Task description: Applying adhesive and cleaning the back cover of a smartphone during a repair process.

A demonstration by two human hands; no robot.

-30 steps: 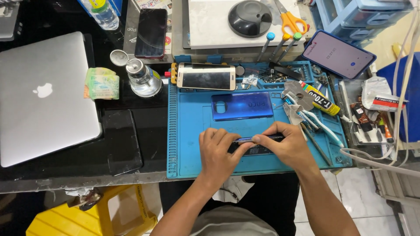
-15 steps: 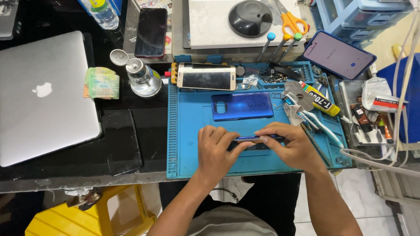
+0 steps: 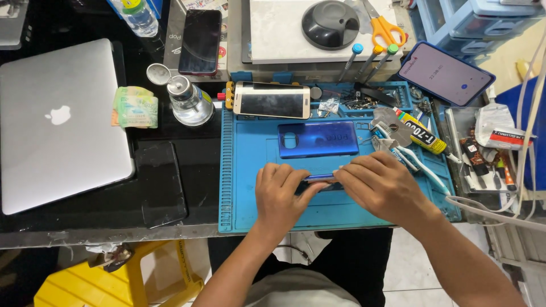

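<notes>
My left hand [image 3: 282, 196] and my right hand [image 3: 380, 185] both grip a slim dark phone body [image 3: 320, 178] held on edge over the blue work mat [image 3: 244, 170]. Only its thin blue-edged side shows between my fingers. Just beyond it a glossy blue phone back cover [image 3: 318, 139] lies flat on the mat. A phone with a white front [image 3: 273, 100] sits in a clamp at the mat's far edge.
A closed silver laptop [image 3: 60, 122] lies left, with a glass dispenser bottle [image 3: 187, 102] and folded banknotes [image 3: 135, 107] beside it. A glue tube [image 3: 421, 132], tweezers and small tools crowd the mat's right side. A lit phone [image 3: 445, 73], orange scissors [image 3: 385, 27] and a black phone [image 3: 200, 41] lie farther back.
Both hands have shifted a little up the mat with the phone body, tilting it further onto its edge. The rest is still.
</notes>
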